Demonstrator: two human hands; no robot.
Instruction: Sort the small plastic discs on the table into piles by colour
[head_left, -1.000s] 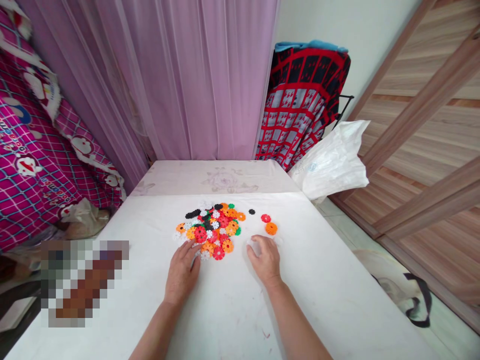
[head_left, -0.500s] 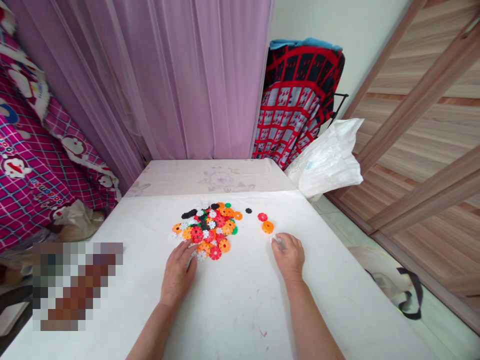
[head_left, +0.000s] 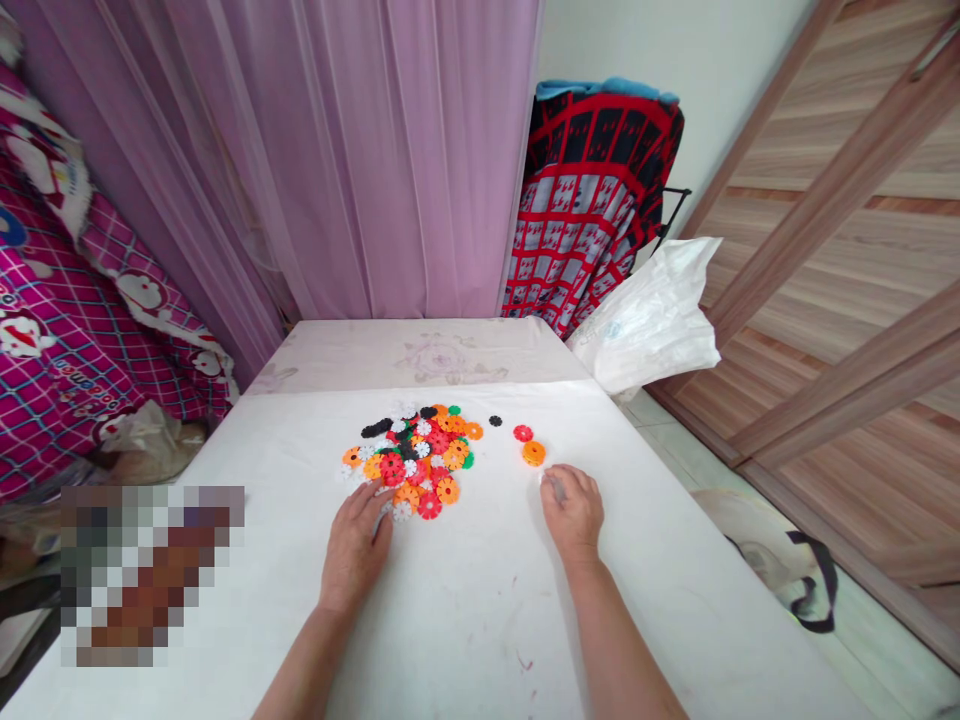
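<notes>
A pile of flower-shaped plastic discs [head_left: 439,440] in red, orange, white, black and green lies mid-table. My left hand [head_left: 358,545] rests at the pile's near left edge, fingers stretched out over white discs and thumb apart. To the right, my right hand [head_left: 574,510] is closed, with a bit of a white disc [head_left: 543,479] showing at its fingertips; most of it is hidden. Just beyond those fingers lie an orange stack of discs [head_left: 534,454], a red disc [head_left: 523,433] and a small black disc [head_left: 496,421], set out in a slanting row.
A white cloth covers the table [head_left: 465,620]. A white plastic bag [head_left: 649,325] stands past the far right corner, near a red-and-black patterned cloth [head_left: 589,190]. Purple curtains [head_left: 375,150] hang behind. Wooden doors [head_left: 832,260] stand at the right.
The view has shifted very slightly. Both hands and the discs stay practically where they were.
</notes>
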